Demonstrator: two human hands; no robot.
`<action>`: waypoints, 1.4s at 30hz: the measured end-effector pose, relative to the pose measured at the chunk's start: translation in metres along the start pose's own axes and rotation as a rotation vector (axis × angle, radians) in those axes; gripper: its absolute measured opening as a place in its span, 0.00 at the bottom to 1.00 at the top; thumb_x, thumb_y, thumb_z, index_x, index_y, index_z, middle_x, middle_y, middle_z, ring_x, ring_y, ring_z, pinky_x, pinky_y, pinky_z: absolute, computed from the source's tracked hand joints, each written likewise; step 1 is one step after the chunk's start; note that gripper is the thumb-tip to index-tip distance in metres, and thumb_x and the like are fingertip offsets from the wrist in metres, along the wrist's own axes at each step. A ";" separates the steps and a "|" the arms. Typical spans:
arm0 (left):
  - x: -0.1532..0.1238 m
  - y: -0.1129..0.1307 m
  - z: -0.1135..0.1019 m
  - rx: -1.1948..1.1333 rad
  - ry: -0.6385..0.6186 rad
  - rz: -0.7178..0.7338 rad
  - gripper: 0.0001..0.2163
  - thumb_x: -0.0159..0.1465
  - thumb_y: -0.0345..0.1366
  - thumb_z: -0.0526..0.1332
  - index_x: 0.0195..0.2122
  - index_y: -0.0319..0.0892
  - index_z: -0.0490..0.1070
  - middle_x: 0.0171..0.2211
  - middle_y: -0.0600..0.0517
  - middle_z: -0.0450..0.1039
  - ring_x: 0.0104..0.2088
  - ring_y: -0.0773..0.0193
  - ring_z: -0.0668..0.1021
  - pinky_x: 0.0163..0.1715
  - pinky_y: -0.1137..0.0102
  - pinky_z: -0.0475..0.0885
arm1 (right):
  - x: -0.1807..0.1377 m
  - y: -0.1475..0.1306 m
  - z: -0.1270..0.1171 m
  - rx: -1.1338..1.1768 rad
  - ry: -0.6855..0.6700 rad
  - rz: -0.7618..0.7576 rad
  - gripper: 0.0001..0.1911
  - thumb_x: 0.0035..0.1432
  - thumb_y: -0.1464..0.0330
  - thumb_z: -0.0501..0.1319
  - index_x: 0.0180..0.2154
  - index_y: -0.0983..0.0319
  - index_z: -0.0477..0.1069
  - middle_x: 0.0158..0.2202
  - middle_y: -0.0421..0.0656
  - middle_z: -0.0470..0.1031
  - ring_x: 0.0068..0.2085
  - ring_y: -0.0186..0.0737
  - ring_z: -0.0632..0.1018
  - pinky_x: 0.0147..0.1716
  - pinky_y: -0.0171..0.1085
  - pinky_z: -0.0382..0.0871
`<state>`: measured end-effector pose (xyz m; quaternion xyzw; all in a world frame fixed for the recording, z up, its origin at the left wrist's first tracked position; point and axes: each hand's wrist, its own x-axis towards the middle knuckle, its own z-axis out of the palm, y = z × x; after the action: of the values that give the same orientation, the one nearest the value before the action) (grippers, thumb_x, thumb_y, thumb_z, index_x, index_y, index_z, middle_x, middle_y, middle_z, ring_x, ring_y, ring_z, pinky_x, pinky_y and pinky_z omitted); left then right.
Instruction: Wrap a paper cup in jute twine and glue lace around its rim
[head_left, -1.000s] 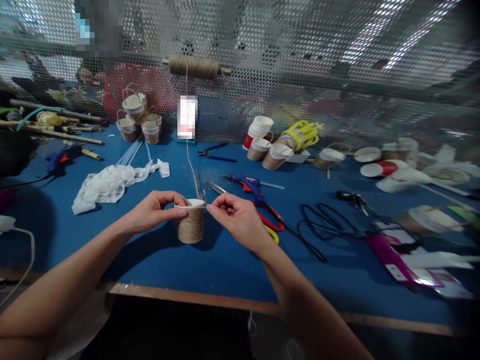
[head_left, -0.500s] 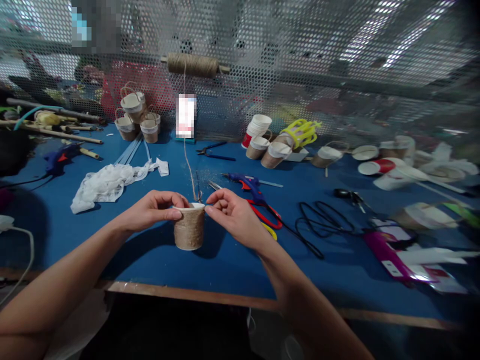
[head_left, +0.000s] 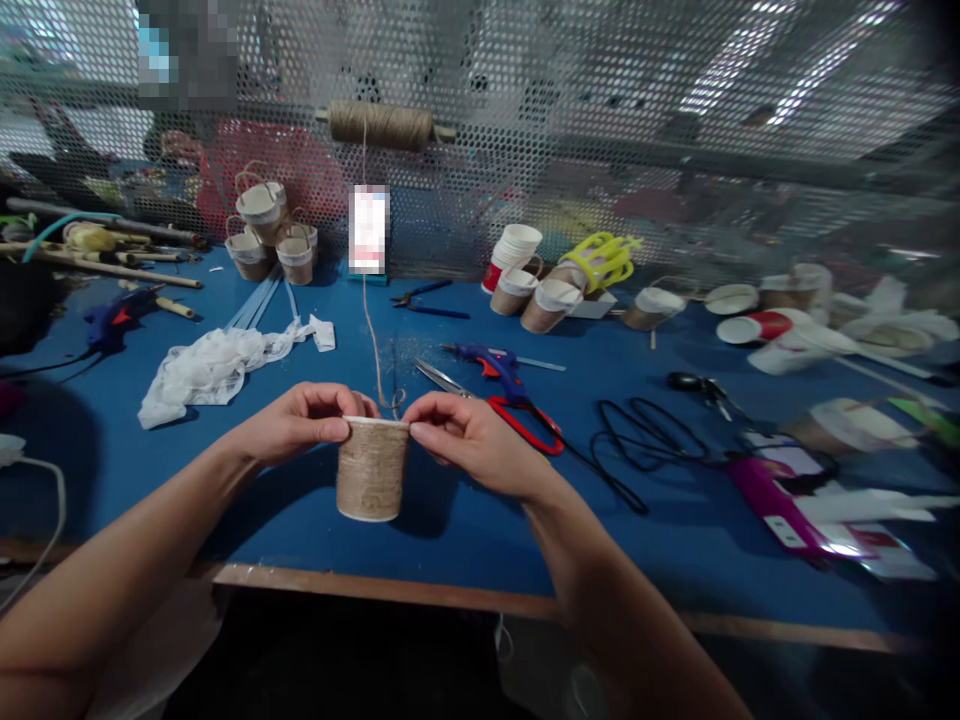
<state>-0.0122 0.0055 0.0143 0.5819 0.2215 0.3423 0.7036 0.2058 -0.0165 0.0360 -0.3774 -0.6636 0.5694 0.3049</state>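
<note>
A paper cup wrapped in brown twine is held above the blue table, tilted so that its side faces me. My left hand pinches the rim on the left, fingers partly behind it. At the right of the rim, the fingers of my right hand are pinched together at the twine; how much of the cup they grip is hidden. A loose twine strand with a small curl near the cup leads up to the twine spool. Scissors with red handles lie partly behind my right hand.
A blue glue gun lies behind the scissors, its black cable looping rightward. Pliers and crumpled white lace lie farther back. Twine-wrapped cups stand along the perforated screen, and a phone leans there.
The cup has tipped, hiding its opening, and has shifted slightly down and left. My right fingers have closed in on the rim. The twine strand now curls behind the cup.
</note>
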 end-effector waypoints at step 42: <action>0.008 -0.020 0.028 0.229 0.326 -0.231 0.34 0.48 0.45 0.65 0.53 0.37 0.55 0.43 0.44 0.68 0.40 0.59 0.71 0.37 0.66 0.66 | 0.004 0.006 0.010 -0.149 0.258 -0.089 0.08 0.56 0.66 0.54 0.37 0.64 0.66 0.21 0.34 0.60 0.21 0.28 0.62 0.19 0.31 0.55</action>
<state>0.0180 -0.0090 0.0020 0.5660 0.4348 0.3217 0.6223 0.1958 -0.0181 0.0287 -0.4392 -0.6755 0.4512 0.3837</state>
